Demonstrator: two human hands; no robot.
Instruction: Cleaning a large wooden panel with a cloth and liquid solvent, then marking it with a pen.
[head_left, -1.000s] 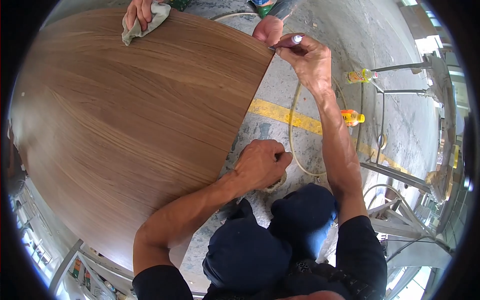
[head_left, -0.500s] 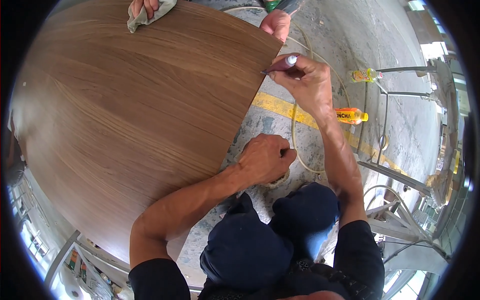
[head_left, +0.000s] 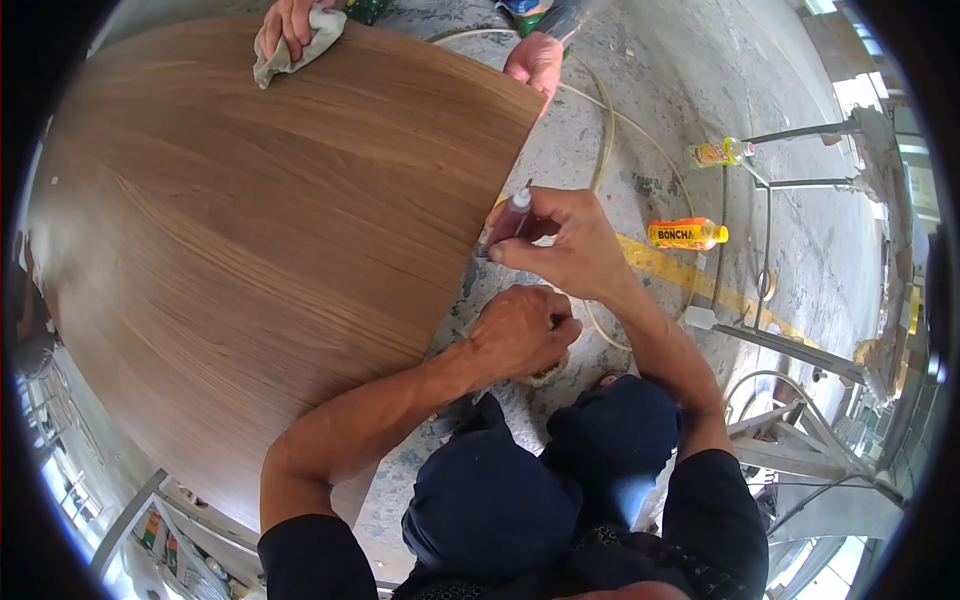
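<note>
A large brown wood-grain panel fills the left and middle. My right hand is closed round a small squeeze bottle of dark reddish-brown liquid with a white end. The bottle's lower end is at the panel's right edge. Nearer to me, my left hand is closed beside the same edge, its forearm across the panel's near corner. Whatever its curled fingers hold, if anything, is hidden. Under it a pale tan thing shows only in part. A co-worker's hand presses a greyish cloth on the panel's far side.
The co-worker's other hand is at the panel's far right corner. On the concrete floor lie an orange bottle, a clear bottle with a yellow label and a looped pale hose. Metal frames stand at the right.
My right hand has moved toward me along the panel's edge, and the bottle is now more upright. The panel's far right corner has shifted slightly left. My left hand is nearly unmoved.
</note>
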